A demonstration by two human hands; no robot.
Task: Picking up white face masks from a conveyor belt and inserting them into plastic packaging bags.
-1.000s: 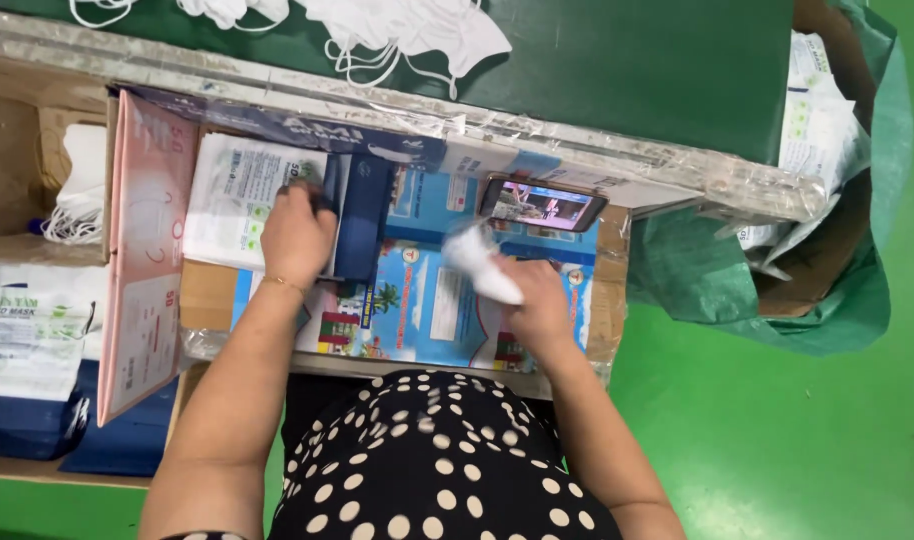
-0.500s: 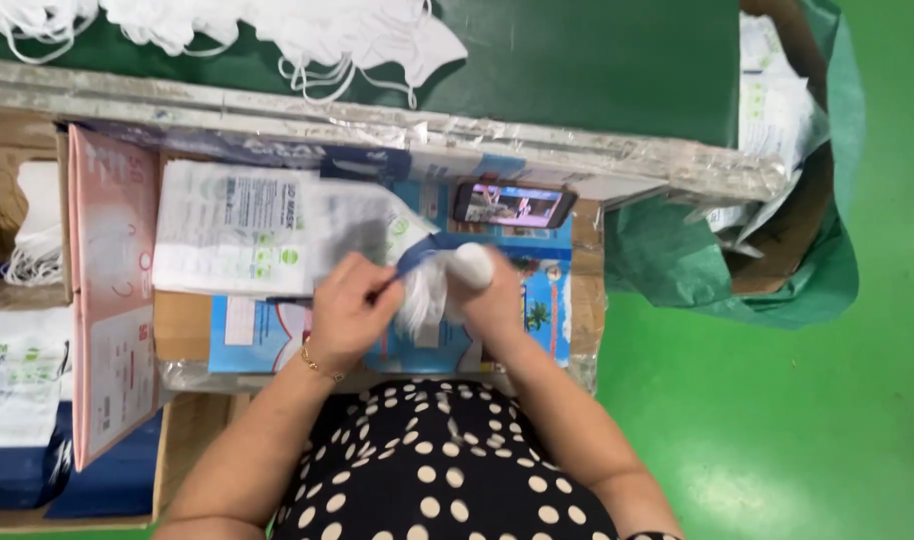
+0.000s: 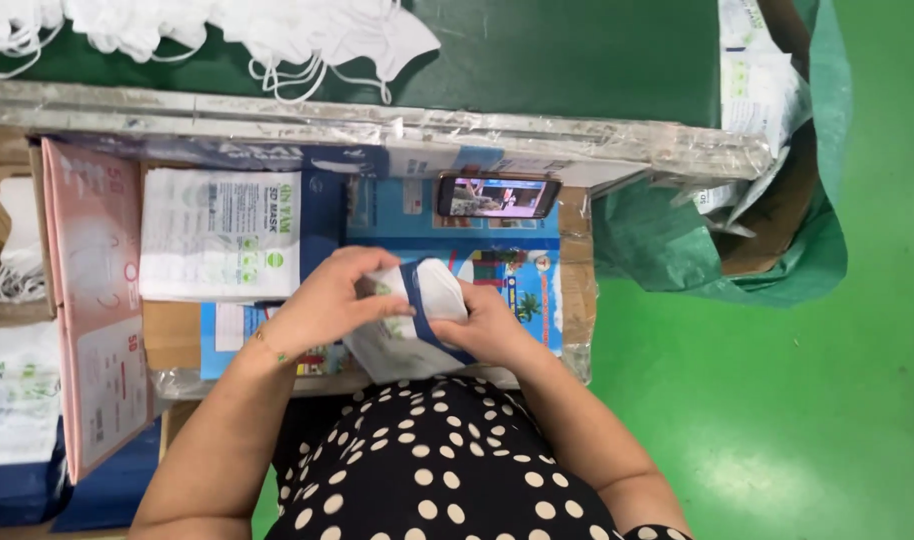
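Both my hands meet over the work surface in front of my body. My left hand [image 3: 329,300] and my right hand [image 3: 485,322] together grip a folded white mask bundle [image 3: 432,292] with a dark blue band across it, partly inside a clear printed pouch [image 3: 387,350]. A stack of flat white printed pouches [image 3: 220,233] lies just left of my left hand. A colourful blue printed sheet [image 3: 507,262] covers the surface under my hands.
A phone [image 3: 497,196] with a lit screen leans at the back of the surface. A pink carton [image 3: 95,300] stands at the left. Loose white masks [image 3: 277,30] lie on the dark green table [image 3: 557,60] beyond. A green-lined cardboard box [image 3: 767,170] stands right.
My left hand left the dark blue item at the back and came to the middle. Both hands now hold the white mask bundle together, lower and nearer my body.
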